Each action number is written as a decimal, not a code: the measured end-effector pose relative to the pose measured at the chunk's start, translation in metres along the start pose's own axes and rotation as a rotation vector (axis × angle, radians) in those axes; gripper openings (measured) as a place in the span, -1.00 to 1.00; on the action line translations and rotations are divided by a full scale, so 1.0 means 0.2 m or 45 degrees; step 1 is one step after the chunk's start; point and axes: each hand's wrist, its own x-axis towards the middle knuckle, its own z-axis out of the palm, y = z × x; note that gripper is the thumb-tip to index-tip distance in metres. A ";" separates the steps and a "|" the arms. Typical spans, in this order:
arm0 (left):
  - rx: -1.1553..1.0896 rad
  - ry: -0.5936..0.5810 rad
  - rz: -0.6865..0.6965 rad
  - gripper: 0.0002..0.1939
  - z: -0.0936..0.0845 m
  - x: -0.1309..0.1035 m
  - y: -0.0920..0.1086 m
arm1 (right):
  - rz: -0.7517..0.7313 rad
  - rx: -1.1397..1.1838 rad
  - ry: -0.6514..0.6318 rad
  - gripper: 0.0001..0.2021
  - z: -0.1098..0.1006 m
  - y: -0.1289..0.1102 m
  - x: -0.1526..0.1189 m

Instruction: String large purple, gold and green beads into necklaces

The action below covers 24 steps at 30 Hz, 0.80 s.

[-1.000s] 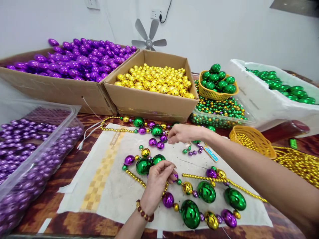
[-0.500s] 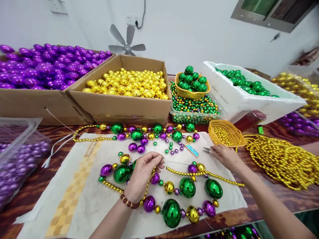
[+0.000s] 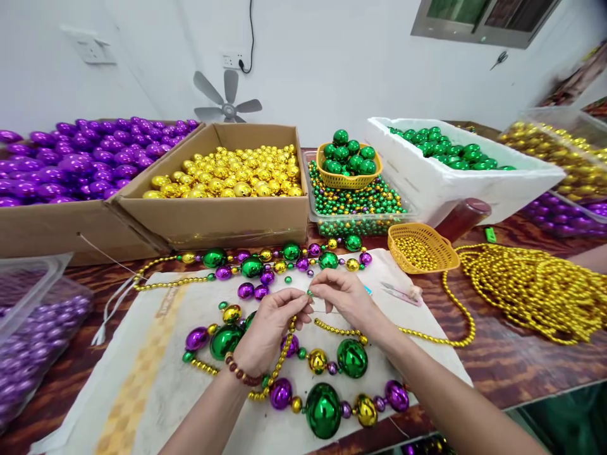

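My left hand (image 3: 272, 322) is closed in a pinch on the end of a thin gold bead strand (image 3: 284, 351). My right hand (image 3: 344, 300) meets it fingertip to fingertip, pinching a small green bead (image 3: 310, 293) between them. Below and around my hands lies a garland with big green balls (image 3: 323, 409), purple balls (image 3: 281, 393) and gold balls (image 3: 317, 361), on a white cloth (image 3: 161, 373). Behind my hands rests a second garland (image 3: 251, 266). To the right, small pink-handled snips (image 3: 403, 294) lie on the cloth.
Along the back stand boxes of purple balls (image 3: 76, 164) and gold balls (image 3: 232, 174), a tray of small beads (image 3: 360, 215) and a white foam box (image 3: 455, 189). At right are a yellow basket (image 3: 446, 256), a gold strand pile (image 3: 535, 291) and a person's arm (image 3: 590, 258).
My right hand has let go of the snips, which now lie on the cloth, and has moved left to my left hand, now with a green bead. The view has shifted slightly.
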 end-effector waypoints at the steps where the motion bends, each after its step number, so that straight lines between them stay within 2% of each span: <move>1: -0.004 -0.003 -0.005 -0.80 0.00 0.00 0.00 | -0.029 0.052 0.040 -0.89 0.03 0.02 0.01; 5: -0.037 0.088 0.000 -0.81 -0.03 0.02 -0.01 | -0.117 0.037 0.023 -0.90 0.04 -0.02 0.06; 8: 0.013 0.153 0.008 -0.78 -0.06 0.05 -0.02 | -0.140 -0.091 -0.085 -0.89 0.02 -0.08 0.10; 11: 0.084 0.122 0.016 -0.79 -0.07 0.08 -0.03 | -0.195 -0.265 -0.204 -0.88 0.00 -0.13 0.15; 15: 0.075 0.029 -0.001 -0.81 -0.08 0.11 -0.03 | -0.275 -0.428 -0.258 -0.89 0.00 -0.13 0.22; 19: 0.095 -0.044 -0.036 -0.82 -0.08 0.13 -0.02 | -0.217 -0.448 -0.292 -0.89 0.00 -0.11 0.26; 24: 0.099 -0.033 -0.058 -0.81 -0.08 0.13 -0.02 | -0.218 -0.427 -0.292 -0.89 -0.01 -0.08 0.27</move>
